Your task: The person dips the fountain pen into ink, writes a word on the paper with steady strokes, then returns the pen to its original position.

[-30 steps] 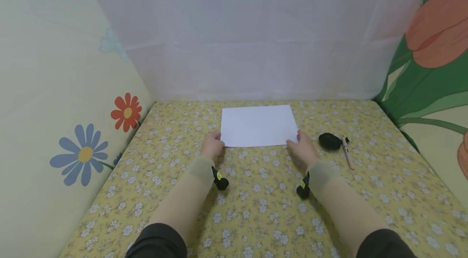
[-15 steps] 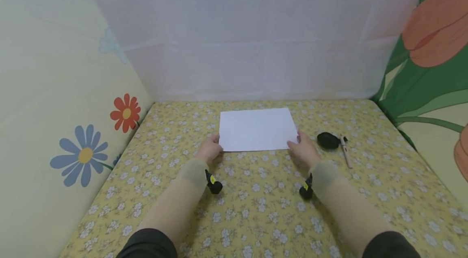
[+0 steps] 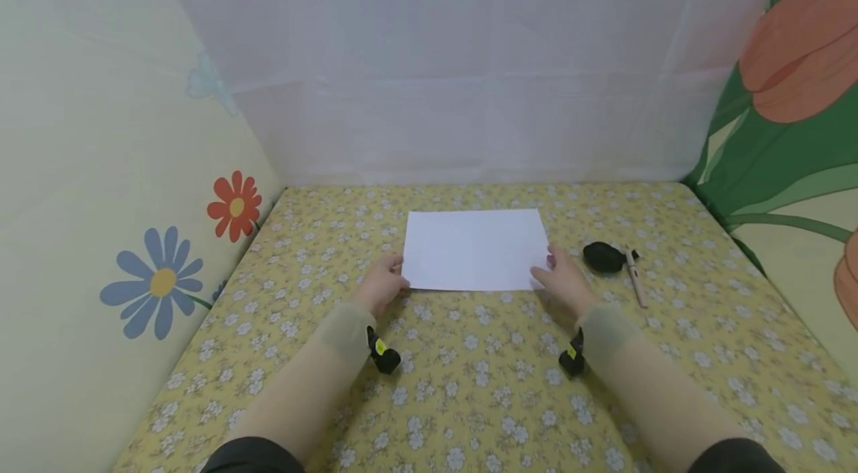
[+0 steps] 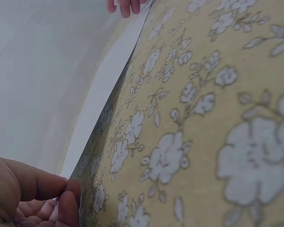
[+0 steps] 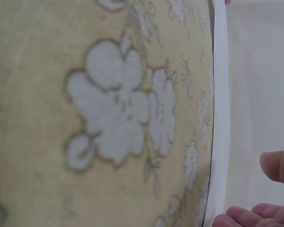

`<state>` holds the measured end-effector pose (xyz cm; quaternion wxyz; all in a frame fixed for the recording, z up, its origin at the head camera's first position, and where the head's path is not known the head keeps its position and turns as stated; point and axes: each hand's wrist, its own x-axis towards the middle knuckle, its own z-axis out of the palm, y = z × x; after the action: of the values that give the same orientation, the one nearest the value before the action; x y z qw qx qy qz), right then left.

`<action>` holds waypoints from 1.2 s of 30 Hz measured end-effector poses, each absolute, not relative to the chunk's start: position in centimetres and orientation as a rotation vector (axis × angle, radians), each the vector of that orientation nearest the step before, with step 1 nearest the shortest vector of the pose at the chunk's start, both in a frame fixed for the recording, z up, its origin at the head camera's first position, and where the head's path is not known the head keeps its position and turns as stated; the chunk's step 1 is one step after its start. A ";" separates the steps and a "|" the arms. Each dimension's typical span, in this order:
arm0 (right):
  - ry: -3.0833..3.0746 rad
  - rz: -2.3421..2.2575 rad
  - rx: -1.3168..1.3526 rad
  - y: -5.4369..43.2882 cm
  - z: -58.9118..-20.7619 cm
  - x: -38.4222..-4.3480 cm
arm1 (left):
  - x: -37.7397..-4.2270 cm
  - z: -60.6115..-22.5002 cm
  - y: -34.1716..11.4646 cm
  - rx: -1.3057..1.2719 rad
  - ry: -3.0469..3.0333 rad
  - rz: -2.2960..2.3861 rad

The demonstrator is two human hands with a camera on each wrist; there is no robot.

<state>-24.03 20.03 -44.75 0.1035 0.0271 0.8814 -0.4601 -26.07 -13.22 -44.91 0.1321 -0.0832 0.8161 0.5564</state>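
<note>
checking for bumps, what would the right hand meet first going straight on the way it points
The white sheet, most likely: its near right corner lies by the right hand, though exact contact is unclear.

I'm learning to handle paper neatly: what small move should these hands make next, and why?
Probably loosen the left hand so the white sheet settles onto the floral cloth: in the left wrist view, that hand pinches the sheet near a corner, with shadow beneath the edge. The right hand seems open, its thumb standing apart from its fingers.
</note>
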 end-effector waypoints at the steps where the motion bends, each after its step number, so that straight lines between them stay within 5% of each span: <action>1: 2.605 -1.349 0.088 20.1 -44.7 -23.9 | -25.9 -44.8 -13.2 -0.244 2.365 1.612; 36: 2.541 -1.283 0.091 21.8 -44.0 -18.7 | -20.1 -44.7 -14.1 -0.186 2.325 1.457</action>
<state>-18.68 21.81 -44.04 0.1461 0.0315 0.8827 -0.4456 -20.13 -14.14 -44.73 0.1946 -0.0663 0.8293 0.5196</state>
